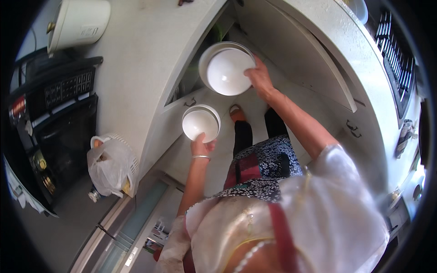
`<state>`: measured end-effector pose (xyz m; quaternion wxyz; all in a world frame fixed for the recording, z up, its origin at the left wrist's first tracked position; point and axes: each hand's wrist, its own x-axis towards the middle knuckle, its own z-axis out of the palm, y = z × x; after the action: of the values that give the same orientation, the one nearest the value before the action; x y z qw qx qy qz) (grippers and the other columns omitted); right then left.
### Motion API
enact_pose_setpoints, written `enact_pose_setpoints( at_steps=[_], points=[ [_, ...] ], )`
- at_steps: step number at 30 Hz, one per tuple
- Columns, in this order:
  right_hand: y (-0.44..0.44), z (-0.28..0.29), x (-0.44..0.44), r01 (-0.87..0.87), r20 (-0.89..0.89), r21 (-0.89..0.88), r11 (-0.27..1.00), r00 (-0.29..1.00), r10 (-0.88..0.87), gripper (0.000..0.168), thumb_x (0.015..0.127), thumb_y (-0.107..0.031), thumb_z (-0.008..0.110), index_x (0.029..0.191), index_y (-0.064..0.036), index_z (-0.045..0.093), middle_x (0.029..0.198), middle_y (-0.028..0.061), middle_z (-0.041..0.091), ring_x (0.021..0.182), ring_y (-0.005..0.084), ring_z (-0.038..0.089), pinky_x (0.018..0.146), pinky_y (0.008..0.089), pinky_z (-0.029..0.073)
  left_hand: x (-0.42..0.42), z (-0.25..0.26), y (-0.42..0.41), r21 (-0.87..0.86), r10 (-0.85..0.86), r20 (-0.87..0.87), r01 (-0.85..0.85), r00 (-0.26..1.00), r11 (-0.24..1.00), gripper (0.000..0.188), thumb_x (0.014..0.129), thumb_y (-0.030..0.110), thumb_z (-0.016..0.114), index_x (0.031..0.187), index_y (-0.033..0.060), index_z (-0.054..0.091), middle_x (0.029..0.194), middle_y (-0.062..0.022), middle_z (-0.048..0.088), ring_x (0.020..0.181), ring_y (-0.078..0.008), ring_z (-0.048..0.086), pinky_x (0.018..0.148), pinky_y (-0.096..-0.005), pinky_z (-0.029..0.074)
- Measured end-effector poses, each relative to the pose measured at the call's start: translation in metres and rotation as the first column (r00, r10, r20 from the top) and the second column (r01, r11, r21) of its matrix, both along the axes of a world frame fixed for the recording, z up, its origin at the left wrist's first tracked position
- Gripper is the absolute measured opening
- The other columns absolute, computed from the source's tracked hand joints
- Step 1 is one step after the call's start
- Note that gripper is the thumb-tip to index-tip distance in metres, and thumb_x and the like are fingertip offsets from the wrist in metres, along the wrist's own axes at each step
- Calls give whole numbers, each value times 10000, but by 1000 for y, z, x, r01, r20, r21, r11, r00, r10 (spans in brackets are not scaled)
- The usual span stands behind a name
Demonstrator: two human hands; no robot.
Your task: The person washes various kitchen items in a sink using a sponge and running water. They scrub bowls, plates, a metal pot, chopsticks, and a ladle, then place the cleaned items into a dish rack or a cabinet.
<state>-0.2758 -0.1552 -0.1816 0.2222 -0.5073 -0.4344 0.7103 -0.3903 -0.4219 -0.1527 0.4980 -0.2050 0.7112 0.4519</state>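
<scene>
In my left hand (202, 146) I hold a small stack of white bowls (198, 124) by the near rim, thumb inside the top one. My right hand (259, 76) grips a larger white bowl stack (228, 73) at its right rim, also with the thumb over the edge. Both stacks hang in the air above the tiled floor, their open tops towards me, and they are apart from each other. Behind the larger stack is the dark opening of a corner base cabinet (191, 76). Its inside is mostly hidden.
A cabinet door (307, 44) stands swung out on the right. The counter (136, 68) carries a white lidded appliance (82, 25), a black microwave oven (68, 119) and a white basket with a plastic bag (109, 162). A black dish rack (392, 58) sits at the far right.
</scene>
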Motion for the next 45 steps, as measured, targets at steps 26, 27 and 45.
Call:
enact_pose_setpoints(
  at_steps=[26, 27, 45],
  points=[
    [56, -6, -147, -243, 52, -72, 967, 968, 247, 688, 674, -297, 578, 1242, -10, 316, 1058, 217, 527, 889, 330, 569, 650, 364, 512, -57, -6, 98, 144, 35, -159, -12, 987, 989, 315, 749, 244, 540, 961, 16, 493, 662, -133, 572, 454, -139, 471, 397, -240, 351],
    [59, -3, -145, -272, 16, -84, 959, 962, 274, 747, 668, -362, 598, 1249, 3, 303, 1074, 224, 518, 921, 329, 557, 694, 362, 500, -60, -5, 103, 152, 49, -167, -23, 985, 988, 320, 750, 232, 532, 970, 5, 483, 673, -150, 572, 449, -153, 475, 387, -249, 350],
    [-10, 50, -76, -424, -171, 226, 877, 869, 464, 560, 700, -284, 601, 1137, -23, 369, 1051, 209, 484, 937, 321, 504, 802, 390, 402, -60, 18, 154, 336, 240, -95, -195, 966, 921, 241, 788, 282, 519, 940, 99, 547, 773, 6, 593, 568, -82, 529, 448, -179, 374]
  ],
)
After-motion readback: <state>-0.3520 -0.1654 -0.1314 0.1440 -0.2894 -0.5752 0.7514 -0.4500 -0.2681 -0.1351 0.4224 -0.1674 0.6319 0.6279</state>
